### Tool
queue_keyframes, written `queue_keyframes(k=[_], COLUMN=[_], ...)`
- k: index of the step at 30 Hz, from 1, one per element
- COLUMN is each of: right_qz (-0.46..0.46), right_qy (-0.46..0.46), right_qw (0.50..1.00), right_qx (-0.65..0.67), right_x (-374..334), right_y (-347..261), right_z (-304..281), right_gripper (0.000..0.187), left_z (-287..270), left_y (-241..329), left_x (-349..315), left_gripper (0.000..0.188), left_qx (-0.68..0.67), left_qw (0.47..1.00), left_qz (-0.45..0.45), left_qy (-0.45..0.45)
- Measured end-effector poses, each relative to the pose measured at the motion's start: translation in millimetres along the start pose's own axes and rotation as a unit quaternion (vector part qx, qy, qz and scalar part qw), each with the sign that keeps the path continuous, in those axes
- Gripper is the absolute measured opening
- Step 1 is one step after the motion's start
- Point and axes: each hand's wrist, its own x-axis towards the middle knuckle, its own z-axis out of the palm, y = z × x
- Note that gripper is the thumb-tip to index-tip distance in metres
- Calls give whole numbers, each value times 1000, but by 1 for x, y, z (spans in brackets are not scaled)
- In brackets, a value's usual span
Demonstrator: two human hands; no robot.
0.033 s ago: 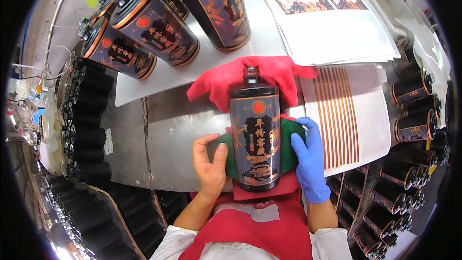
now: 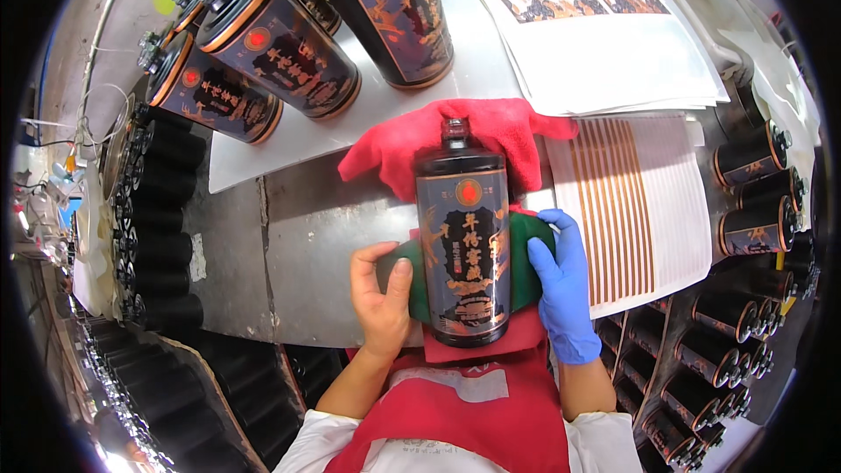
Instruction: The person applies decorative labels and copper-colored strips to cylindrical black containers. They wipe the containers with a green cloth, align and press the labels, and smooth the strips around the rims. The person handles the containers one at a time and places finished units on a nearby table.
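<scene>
A dark bottle (image 2: 462, 241) lies lengthwise in the centre of the frame, its black cap pointing toward the top, its base toward the person's red apron (image 2: 455, 412). Its front carries a tall rectangular label of deep blue-black with orange-gold edging, gold figures, and a small round red seal near the shoulder. The bottle rests in a green cradle (image 2: 526, 254), which shows on both sides of it.

The bare left hand (image 2: 381, 298) presses on the green cradle at the bottle's left side, fingers curled together and thumb up against the green edge. The right hand (image 2: 561, 285), in a blue glove, is laid flat against the cradle on the bottle's right side, fingers together. Neither hand is wrapped around the bottle itself.

A red cloth (image 2: 394, 153) is bunched just above the bottle's neck, on the grey metal worktable (image 2: 307, 236). In the upper left, three larger dark bottles (image 2: 289, 44) with the same orange-trimmed labels lie side by side on a white board. At the upper right lies a stack of white sheets (image 2: 613, 52) bearing two dark rectangular labels at their top edge. Right of the glove sits a white sheet of thin copper-coloured strips (image 2: 622, 210). Small black bottles (image 2: 745, 228) with orange bands crowd the right edge.
</scene>
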Motion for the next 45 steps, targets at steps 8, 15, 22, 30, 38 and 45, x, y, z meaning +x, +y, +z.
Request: queue_keyframes(k=[8, 15, 22, 30, 38, 45], right_qz=[-144, -140, -95, -288, -7, -388], right_qy=[76, 30, 23, -83, -95, -80], right_qw=[975, 981, 991, 953, 990, 917], right_qx=[-148, -129, -90, -38, -104, -36], right_x=[-12, -32, -2, -22, 10, 63], right_y=[-45, -26, 7, -8, -46, -49], right_z=[13, 23, 2, -11, -6, 35], right_gripper=[30, 34, 36, 19, 19, 19], left_z=[-1, 9, -16, -73, -33, -14], left_y=[31, 23, -26, -28, 11, -2], left_x=[3, -11, -7, 9, -24, -22], left_gripper=[18, 24, 24, 20, 99, 88], left_qx=[137, 179, 159, 526, 305, 285], left_qw=[981, 974, 985, 839, 895, 923], left_qz=[108, 138, 61, 137, 239, 97], left_qy=[81, -20, -4, 11, -223, -239])
